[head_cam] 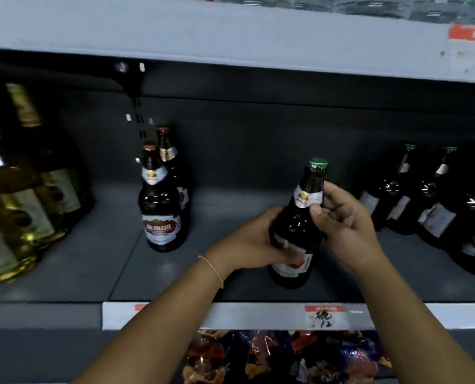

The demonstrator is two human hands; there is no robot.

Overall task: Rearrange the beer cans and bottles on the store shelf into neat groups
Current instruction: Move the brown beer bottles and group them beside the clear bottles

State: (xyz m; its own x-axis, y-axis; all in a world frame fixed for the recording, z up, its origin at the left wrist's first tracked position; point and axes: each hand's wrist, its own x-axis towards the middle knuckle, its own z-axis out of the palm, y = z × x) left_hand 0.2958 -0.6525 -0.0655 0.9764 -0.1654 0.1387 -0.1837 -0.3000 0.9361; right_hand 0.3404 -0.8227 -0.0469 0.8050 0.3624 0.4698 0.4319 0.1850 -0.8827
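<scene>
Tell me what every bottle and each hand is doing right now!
green-capped bottle: capped, tilted, held in both hands.
left hand: grips the bottle's body.
right hand: pinches the bottle's neck.
two red-capped bottles: upright, capped, one behind the other.
dark bottles at right: standing, grouped.
pale bottles at left: grouped, blurred.

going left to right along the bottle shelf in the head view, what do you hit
pale yellow glass bottles with cream labels → two dark brown bottles with red caps → dark green-capped bottle held in both hands → row of dark green-capped bottles
</scene>
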